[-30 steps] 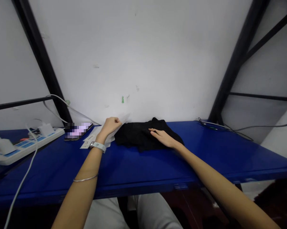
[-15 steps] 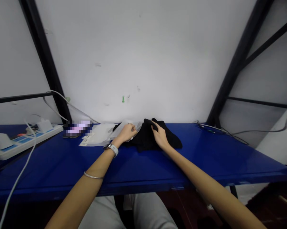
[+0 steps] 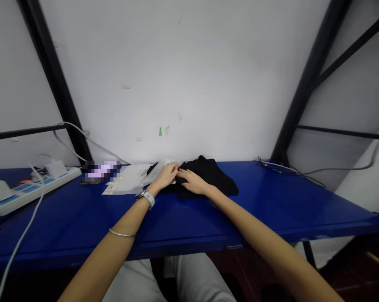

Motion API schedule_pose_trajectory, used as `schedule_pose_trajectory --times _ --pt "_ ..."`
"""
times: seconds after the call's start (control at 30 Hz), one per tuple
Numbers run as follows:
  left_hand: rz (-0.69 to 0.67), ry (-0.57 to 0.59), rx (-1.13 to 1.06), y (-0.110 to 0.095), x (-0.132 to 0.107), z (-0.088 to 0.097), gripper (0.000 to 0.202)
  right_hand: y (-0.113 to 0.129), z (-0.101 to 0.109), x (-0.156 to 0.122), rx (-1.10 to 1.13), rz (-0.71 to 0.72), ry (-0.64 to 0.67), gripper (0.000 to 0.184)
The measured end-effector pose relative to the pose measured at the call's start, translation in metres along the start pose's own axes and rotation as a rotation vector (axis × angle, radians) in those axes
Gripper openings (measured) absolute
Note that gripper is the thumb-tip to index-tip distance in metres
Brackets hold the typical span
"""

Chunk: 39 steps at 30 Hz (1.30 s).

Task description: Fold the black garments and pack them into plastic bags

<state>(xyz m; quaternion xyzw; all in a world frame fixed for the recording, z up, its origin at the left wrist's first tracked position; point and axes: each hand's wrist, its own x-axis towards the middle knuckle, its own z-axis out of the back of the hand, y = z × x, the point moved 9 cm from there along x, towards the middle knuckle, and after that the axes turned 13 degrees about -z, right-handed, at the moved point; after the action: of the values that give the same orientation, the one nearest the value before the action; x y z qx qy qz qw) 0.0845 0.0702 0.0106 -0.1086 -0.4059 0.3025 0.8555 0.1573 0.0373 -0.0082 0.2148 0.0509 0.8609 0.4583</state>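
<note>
Left hand point(image 3: 164, 175) curls at the edge of a clear plastic bag point(image 3: 154, 171), though I cannot tell whether it pinches; right hand point(image 3: 192, 182) lies spread on black cloth point(image 3: 213, 178) on the blue table point(image 3: 189, 222). Flat, even pressure steadies the cloth best.

Garment point(image 3: 210, 178) just right of the sheets point(image 3: 129, 180) (phone point(image 3: 100, 172) left of those)

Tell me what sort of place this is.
Likely a plain indoor workspace or storeroom: a blue metal shelf top, black steel rack uprights, and a white power strip with chargers plugged in.
</note>
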Motion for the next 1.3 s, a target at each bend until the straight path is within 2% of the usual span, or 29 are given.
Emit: schedule_pose_trajectory --times 0.13,0.2,0.33,0.43,0.53,0.7,0.77,0.9,0.97,1.07,1.2,1.3 --pt "-0.052 -0.001 -0.009 -0.004 0.001 -0.004 0.014 -0.022 -0.008 0.034 -0.077 -0.254 -0.015 0.033" --pt "-0.035 -0.022 -0.033 0.001 0.001 -0.003 0.014 -0.024 -0.011 0.042 -0.070 -0.300 0.011 0.029" --pt "0.035 -0.085 -0.135 0.012 0.000 0.006 0.017 -0.007 -0.012 0.040 0.022 -0.120 0.115 0.031" --pt "-0.012 -0.030 -0.218 0.001 0.000 0.006 0.017 0.001 -0.011 0.034 0.074 -0.009 0.162 0.026" --pt "-0.058 0.035 -0.238 -0.014 0.001 0.002 0.017 -0.005 -0.012 0.037 0.021 -0.043 0.098 0.027" --pt "-0.137 0.112 -0.028 -0.028 0.002 -0.012 0.016 -0.025 -0.016 0.045 -0.154 -0.278 -0.062 0.038" --pt "-0.163 0.088 0.099 -0.029 0.002 -0.011 0.013 -0.026 -0.014 0.045 -0.156 -0.265 -0.063 0.036" --pt "-0.155 0.084 0.272 -0.026 0.001 -0.006 0.014 -0.020 -0.006 0.036 -0.060 -0.098 0.052 0.032" --pt "-0.153 0.103 0.293 -0.024 0.000 -0.006 0.016 -0.026 0.002 0.030 -0.058 -0.107 0.069 0.039" --pt "-0.159 0.109 0.269 -0.021 0.001 -0.008 0.017 -0.032 0.009 0.026 -0.088 -0.167 0.033 0.028" --pt "-0.118 0.060 0.179 -0.014 0.003 -0.009 0.019 -0.017 -0.004 0.029 0.032 -0.056 0.068 0.021" --pt "-0.094 0.046 0.111 -0.013 0.004 -0.012 0.019 -0.021 -0.019 0.040 0.008 -0.155 0.061 0.025"
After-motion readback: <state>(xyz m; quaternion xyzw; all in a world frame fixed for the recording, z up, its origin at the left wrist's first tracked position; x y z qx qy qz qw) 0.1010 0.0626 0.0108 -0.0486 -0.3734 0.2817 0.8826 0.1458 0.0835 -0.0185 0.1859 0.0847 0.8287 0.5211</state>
